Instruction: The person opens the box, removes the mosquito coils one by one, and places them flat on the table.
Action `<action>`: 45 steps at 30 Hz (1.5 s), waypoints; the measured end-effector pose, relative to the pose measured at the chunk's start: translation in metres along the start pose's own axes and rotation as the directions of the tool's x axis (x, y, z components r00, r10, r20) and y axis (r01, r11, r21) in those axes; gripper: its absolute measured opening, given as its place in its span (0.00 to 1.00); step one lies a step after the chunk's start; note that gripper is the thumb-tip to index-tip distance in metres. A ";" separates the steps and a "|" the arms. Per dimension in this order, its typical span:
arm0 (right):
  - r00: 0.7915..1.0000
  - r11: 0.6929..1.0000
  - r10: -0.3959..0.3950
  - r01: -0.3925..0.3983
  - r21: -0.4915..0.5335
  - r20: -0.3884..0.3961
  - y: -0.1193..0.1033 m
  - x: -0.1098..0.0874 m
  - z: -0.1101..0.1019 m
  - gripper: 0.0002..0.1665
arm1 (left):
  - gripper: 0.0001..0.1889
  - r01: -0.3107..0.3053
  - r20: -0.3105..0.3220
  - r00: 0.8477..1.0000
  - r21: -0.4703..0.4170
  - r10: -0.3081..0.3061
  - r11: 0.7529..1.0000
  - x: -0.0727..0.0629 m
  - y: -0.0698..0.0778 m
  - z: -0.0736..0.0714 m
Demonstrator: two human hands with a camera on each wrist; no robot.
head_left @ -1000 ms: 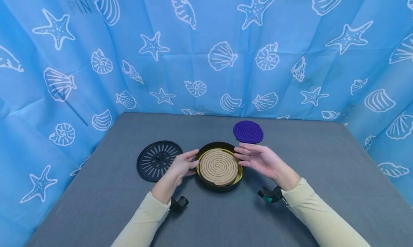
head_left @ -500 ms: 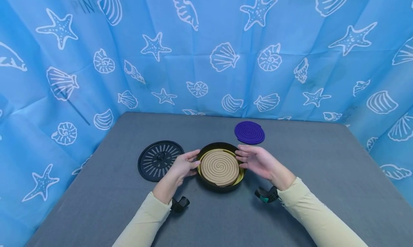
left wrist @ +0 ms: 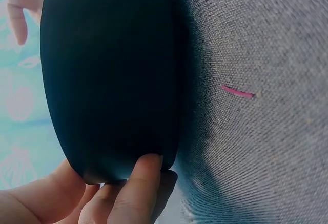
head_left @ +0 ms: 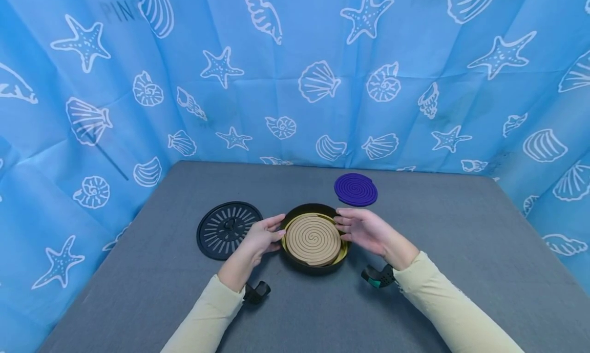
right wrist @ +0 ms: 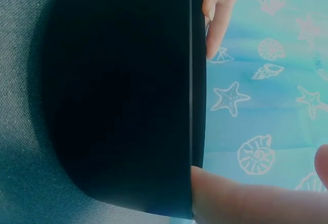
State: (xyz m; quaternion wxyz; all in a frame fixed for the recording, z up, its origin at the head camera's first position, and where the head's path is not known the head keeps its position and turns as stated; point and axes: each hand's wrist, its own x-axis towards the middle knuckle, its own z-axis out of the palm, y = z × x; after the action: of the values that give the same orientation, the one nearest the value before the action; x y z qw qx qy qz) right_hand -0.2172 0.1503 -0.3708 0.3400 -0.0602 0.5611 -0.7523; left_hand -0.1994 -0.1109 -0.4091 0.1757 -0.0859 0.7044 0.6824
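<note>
A round black mosquito coil holder [head_left: 313,271] sits on the grey table. Inside it lies a beige spiral mosquito coil [head_left: 312,237], with a yellow layer [head_left: 343,250] showing around its edge. My left hand [head_left: 259,239] grips the holder's left side, thumb at the rim and fingers [left wrist: 138,188] against the outer wall in the left wrist view. On the opposite side, my right hand [head_left: 366,231] has fairly straight fingers at the rim. One finger [right wrist: 225,196] touches the wall in the right wrist view, and the thumb stands apart from it.
A black slotted round lid [head_left: 214,240] lies left of the holder, partly behind my left hand. Behind my right hand a purple spiral coil [head_left: 356,189] rests on the table. A blue shell-patterned curtain [head_left: 276,86] hangs along the back.
My right hand has moved slightly left and inward, closer to the holder's rim. The left hand keeps its place on the holder. Holder, lid and coils stay put.
</note>
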 end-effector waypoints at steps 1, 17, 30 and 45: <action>1.000 1.000 0.000 0.000 -0.003 0.001 0.000 0.000 0.000 0.40 | 0.25 -0.001 0.000 1.000 0.000 0.001 1.000 0.000 0.000 0.000; 0.999 1.000 0.019 -0.019 -0.001 -0.027 0.000 -0.001 0.006 0.40 | 0.24 -0.016 -0.003 1.000 -0.023 0.016 1.000 -0.002 0.000 0.001; 1.000 0.999 0.025 -0.025 -0.031 -0.002 -0.002 -0.004 0.010 0.39 | 0.25 0.001 -0.023 1.000 -0.016 -0.001 1.000 0.000 0.002 0.003; 0.993 0.998 -0.056 0.053 -0.035 -0.099 -0.002 -0.003 0.006 0.33 | 0.25 0.004 -0.015 1.000 -0.021 -0.005 1.000 0.001 0.002 0.003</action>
State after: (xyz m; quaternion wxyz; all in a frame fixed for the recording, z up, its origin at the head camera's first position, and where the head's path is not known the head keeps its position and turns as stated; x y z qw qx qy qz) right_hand -0.2134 0.1474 -0.3660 0.2899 -0.0431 0.5877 -0.7541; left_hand -0.2010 -0.1079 -0.4082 0.1709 -0.0945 0.6984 0.6886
